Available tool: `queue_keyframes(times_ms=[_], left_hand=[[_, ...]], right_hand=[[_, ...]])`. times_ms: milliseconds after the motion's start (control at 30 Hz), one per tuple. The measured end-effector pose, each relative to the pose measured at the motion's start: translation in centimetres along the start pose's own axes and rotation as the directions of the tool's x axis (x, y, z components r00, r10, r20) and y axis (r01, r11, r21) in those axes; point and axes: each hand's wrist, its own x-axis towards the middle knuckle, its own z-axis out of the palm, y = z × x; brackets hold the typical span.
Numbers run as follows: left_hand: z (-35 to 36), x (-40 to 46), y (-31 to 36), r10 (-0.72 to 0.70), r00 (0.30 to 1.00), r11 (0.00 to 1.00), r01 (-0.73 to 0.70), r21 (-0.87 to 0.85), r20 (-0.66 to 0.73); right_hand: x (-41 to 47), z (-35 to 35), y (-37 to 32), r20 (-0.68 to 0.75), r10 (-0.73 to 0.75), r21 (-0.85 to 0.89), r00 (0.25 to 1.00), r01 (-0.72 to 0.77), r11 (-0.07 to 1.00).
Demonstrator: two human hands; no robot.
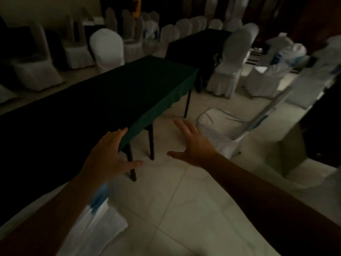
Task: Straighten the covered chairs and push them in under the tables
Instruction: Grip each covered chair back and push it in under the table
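The room is dim. A long table with a dark green cloth (114, 93) runs from the left toward the middle. My left hand (108, 154) hovers open over its near corner, fingers spread. My right hand (193, 145) is open in the air to the right of that corner, holding nothing. A white-covered chair (219, 124) lies tipped over on the floor just beyond my right hand. Below my left arm a white chair cover with a blue sash (99, 224) shows at the bottom. A second green table (195, 45) stands further back.
Rows of white-covered chairs (107, 47) line the far side of the tables. Two upright covered chairs (230, 61) stand right of the second table. More draped white fabric (313, 74) fills the right edge. Pale floor tiles (175, 200) lie ahead.
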Motion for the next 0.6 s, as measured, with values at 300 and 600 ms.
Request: queue_keyframes(times_ms=[300, 600], left_hand=[[12.2, 13.7, 24.9, 0.175, 0.972, 0.976, -0.149, -0.161, 0.158], [23.1, 24.8, 45.4, 0.364, 0.917, 0.914, -0.318, -0.253, 0.161]], right_hand=[[-3.6, -13.2, 24.4, -0.085, 0.304, -0.085, 0.949, -0.311, 0.947], [-4.9, -22.1, 44.8, -0.243, 0.431, -0.155, 0.869, -0.474, 0.867]])
